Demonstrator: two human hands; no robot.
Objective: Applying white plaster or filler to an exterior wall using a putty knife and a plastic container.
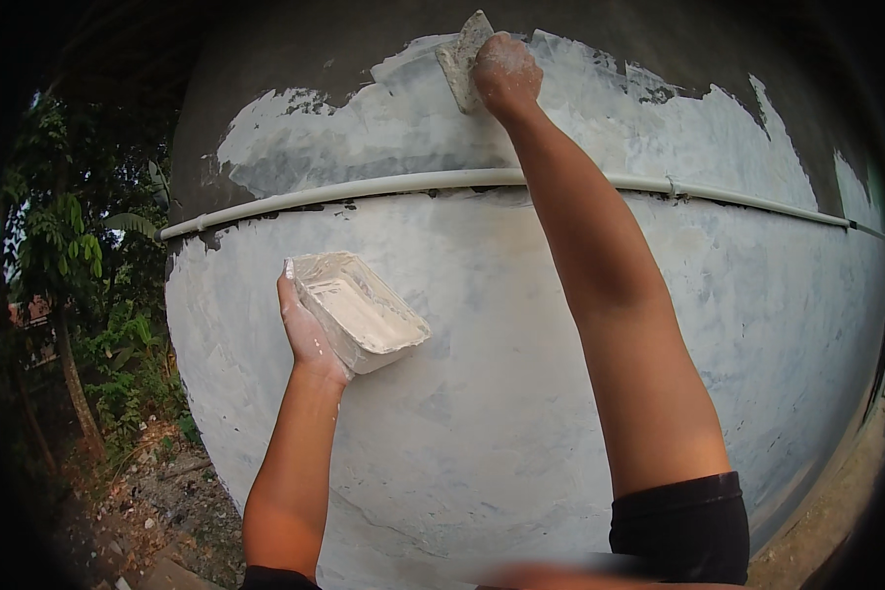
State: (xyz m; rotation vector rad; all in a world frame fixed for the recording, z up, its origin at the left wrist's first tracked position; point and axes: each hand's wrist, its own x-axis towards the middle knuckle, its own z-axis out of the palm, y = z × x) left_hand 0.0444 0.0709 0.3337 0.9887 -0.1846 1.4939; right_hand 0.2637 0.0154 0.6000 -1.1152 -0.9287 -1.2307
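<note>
My left hand (312, 326) is wrapped round the side and underside of a rectangular plastic tub (385, 358), tilted so its inside shows. Pale wet plaster (349, 310) coats its walls and lies in the bottom. High up, my right hand (507, 74) grips a plaster-smeared trowel (462, 61), its flat blade against the wall to the left of my fist. The trowel's handle is hidden in my fingers. Around the blade, white plaster (364, 133) covers the wall up to a ragged edge, with bare dark grey wall (295, 54) above it.
A white pipe (383, 184) runs across the wall between my two hands. Below it the wall (501, 413) is coated whitish grey. On the left are trees (69, 236) and rubble-strewn ground (172, 492). A concrete ledge (836, 492) follows the wall's foot at right.
</note>
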